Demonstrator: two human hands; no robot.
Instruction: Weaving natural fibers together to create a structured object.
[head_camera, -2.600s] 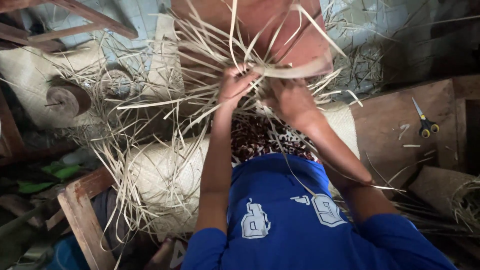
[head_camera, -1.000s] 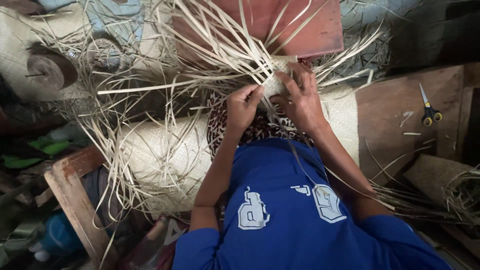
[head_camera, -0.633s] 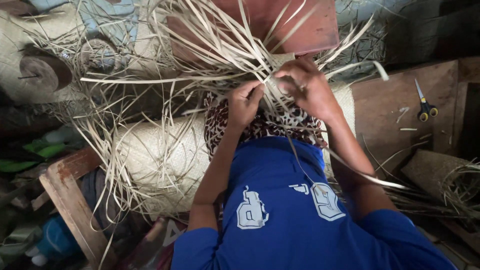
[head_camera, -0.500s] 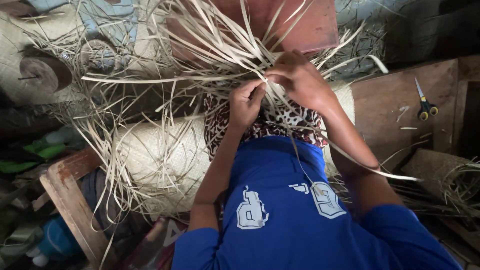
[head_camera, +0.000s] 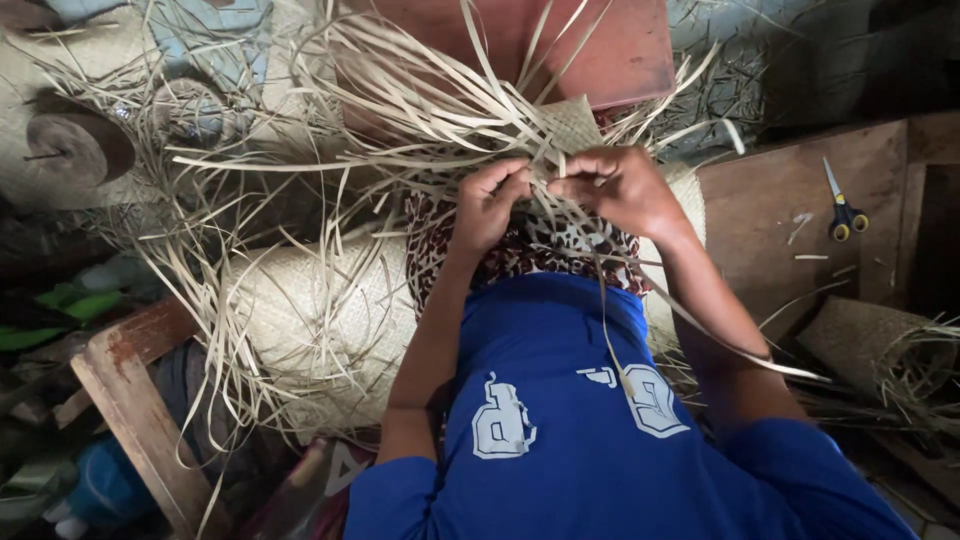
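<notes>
My left hand (head_camera: 490, 203) and my right hand (head_camera: 618, 187) meet over my lap, both pinching thin pale straw strips (head_camera: 400, 110) at the edge of a small woven piece (head_camera: 575, 122). Many loose strips fan out from that piece to the left and away from me. One long strip (head_camera: 730, 350) trails from my right hand past my right forearm. A rolled woven mat (head_camera: 320, 320) lies across my lap under a spotted cloth (head_camera: 520, 245). I wear a blue shirt.
A reddish wooden board (head_camera: 600, 45) lies beyond my hands. Scissors with yellow handles (head_camera: 842, 210) rest on a wooden surface (head_camera: 780, 230) at the right. Another rolled mat (head_camera: 870, 345) sits at lower right. A round wooden disc (head_camera: 75, 150) and a wooden frame (head_camera: 130, 390) are at the left.
My right hand has come down and toward my left hand, drawing a strip through. The woven piece beyond my fingers shows more now. My left hand has stayed nearly in place.
</notes>
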